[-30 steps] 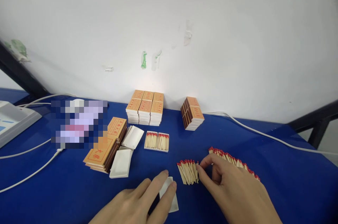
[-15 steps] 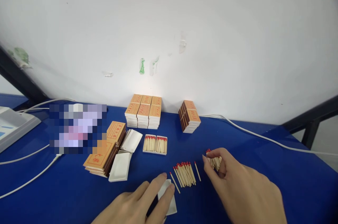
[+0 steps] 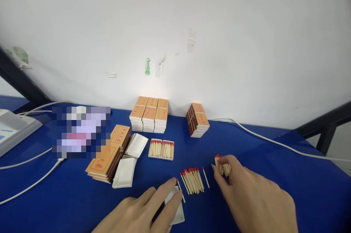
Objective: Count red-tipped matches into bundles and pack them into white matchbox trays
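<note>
My left hand (image 3: 148,207) is at the bottom centre, its thumb and index finger across a white matchbox tray (image 3: 178,215) and gripping it. The index fingertip is close beside a single match (image 3: 181,191). To the right, my right hand (image 3: 246,192) has its thumb and index finger curled around a bunch of red-headed matches (image 3: 219,161); the palm hides part of them. Between the hands lies a loose pile of matches (image 3: 194,181), with one stray match (image 3: 205,178) at its right. Farther back sits a tray filled with matches (image 3: 161,150) in two groups.
Stacked orange matchboxes (image 3: 149,113) stand against the wall, with a smaller stack (image 3: 197,119) to their right. Flat orange covers (image 3: 109,154) and white trays (image 3: 124,172) lie at left. A blurred-out device (image 3: 82,130), white cables (image 3: 263,141) and a white appliance (image 3: 19,130) share the blue table.
My left hand and its tray have shifted slightly right, and the match by the index finger has moved a little. My right fingers remain at the bunch of matches, slightly changed in pose.
</note>
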Tool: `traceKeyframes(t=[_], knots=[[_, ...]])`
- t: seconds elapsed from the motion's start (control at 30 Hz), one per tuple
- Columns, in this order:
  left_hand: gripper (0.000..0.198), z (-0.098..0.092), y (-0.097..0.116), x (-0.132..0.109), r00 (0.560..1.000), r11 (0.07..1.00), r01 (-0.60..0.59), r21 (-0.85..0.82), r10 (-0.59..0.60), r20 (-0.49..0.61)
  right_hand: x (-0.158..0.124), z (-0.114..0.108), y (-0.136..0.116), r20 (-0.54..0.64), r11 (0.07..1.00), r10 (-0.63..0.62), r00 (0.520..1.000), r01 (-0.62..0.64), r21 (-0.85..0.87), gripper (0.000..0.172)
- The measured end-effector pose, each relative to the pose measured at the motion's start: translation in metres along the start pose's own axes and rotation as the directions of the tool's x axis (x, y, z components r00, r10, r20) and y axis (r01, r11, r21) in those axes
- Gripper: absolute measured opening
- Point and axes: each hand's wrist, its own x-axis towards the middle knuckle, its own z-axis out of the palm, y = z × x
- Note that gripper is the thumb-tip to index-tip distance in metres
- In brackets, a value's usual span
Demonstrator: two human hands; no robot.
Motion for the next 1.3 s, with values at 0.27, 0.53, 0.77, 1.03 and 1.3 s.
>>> traceKeyframes(t=[0.27,0.53,0.77,1.03,1.3], knots=[[0.068,-0.005,-0.002,0.006,1.0,0.999,-0.007,-0.034,0.007,0.022,0.004,-0.015,-0.012,0.158,0.993,0.109,0.981,-0.099,-0.066,0.028],[0.074,-0.005,0.001,0.005,0.997,0.999,-0.013,-0.031,0.015,0.073,0.006,-0.021,-0.018,0.189,0.99,0.135,0.973,-0.123,-0.076,0.023],[0.078,-0.005,-0.001,0.004,0.993,0.998,-0.018,-0.062,0.025,0.114,0.006,-0.014,-0.016,0.125,0.993,0.105,0.987,-0.097,-0.071,0.023],[0.078,0.003,0.005,-0.002,0.998,0.997,0.008,-0.076,-0.003,0.065,0.005,-0.013,-0.018,0.094,0.995,0.098,0.991,-0.1,0.008,0.021],[0.079,-0.002,0.002,0.001,0.996,0.996,0.002,-0.093,0.006,0.093,0.004,-0.002,-0.003,0.053,1.0,0.02,0.998,-0.019,-0.02,0.033]])
